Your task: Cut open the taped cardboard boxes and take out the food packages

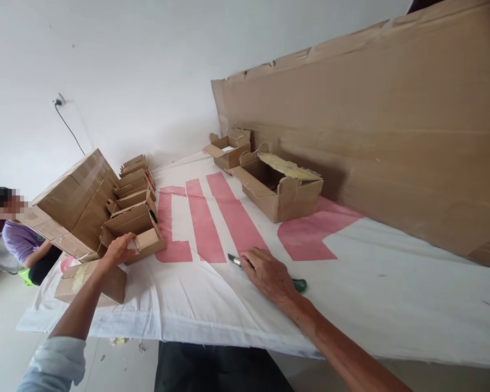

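The left hand point(120, 249) gripped the front small box point(136, 233) at the end of a row of boxes point(133, 190). That row leaned against a big box point(75, 204) on the left side of the table point(371, 294). The fingers were curled round the box's near edge, so the hand was closed on it.

The right hand point(269, 275) lay flat on a knife point(239, 261) in the middle of the white cloth. The fingers were bent down over it. I could not tell if they had a firm hold or just pressed on it. The knife's long side ran from lower right to upper left. Its metal tip poked out past the fingers toward the row, and a green end point(300, 284) showed behind the wrist.

The work looked only part way done. Two open boxes point(277, 190) sat further back by the tall cardboard sheet point(392, 136), and they seemed finished. The row on the left looked still shut. One flat box point(92, 280) lay near the table's edge. Another person point(22, 239) sat far off on the left.
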Action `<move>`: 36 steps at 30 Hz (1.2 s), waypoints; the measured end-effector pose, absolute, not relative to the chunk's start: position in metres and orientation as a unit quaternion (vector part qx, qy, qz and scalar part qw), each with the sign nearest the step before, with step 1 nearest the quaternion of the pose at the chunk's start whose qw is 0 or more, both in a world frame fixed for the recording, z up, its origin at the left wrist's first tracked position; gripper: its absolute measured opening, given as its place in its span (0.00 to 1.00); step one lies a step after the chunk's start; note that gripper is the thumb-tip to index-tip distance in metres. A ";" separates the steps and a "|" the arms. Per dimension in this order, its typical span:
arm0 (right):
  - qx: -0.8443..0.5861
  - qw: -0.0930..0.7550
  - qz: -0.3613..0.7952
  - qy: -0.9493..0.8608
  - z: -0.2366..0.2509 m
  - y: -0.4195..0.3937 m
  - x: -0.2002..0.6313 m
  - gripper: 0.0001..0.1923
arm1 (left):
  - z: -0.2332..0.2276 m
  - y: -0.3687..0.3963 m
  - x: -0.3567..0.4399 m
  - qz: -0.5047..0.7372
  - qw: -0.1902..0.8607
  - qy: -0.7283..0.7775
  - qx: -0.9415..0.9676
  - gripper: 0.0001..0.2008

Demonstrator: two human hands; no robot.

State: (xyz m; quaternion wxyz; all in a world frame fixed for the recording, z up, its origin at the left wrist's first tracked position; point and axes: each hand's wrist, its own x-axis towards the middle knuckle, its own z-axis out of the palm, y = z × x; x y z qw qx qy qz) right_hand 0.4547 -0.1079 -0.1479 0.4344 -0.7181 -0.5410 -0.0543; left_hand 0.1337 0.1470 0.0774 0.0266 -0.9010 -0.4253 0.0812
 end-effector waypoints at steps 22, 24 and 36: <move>-0.737 0.359 -0.071 -0.568 -0.162 -0.148 0.467 0.14 | 0.065 0.094 0.065 -0.005 0.215 -0.557 -0.802 0.22; -0.738 0.351 -0.064 -0.573 -0.166 -0.156 0.469 0.15 | 0.061 0.086 0.048 0.000 0.186 -0.587 -0.788 0.24; -0.725 0.370 -0.112 -0.570 -0.195 -0.173 0.477 0.21 | 0.051 0.090 -0.059 -0.196 0.037 -0.577 -0.792 0.26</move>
